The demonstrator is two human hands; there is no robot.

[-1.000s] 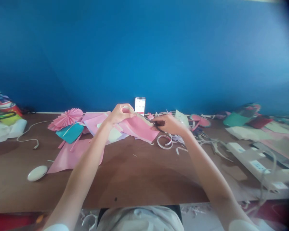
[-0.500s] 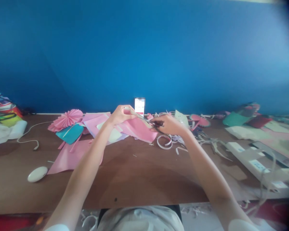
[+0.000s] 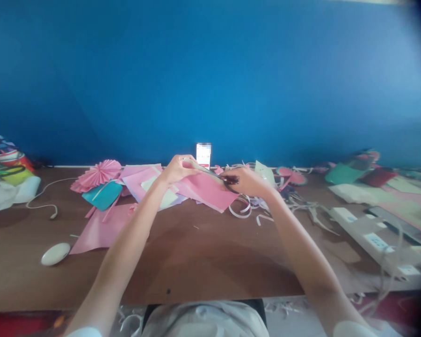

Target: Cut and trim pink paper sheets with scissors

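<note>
The left hand [image 3: 178, 169] pinched the upper end of a pink paper sheet [image 3: 210, 191], which hung tilted above the surface [image 3: 210, 252], between both hands. The right hand [image 3: 248, 181] gripped dark-handled scissors [image 3: 231, 179], the blades lying along the sheet's top edge — whether they were parted was too blurred to tell. A neat cut seemed to call for taut paper, short snips parallel to that edge, and the left hand clear of the points.
</note>
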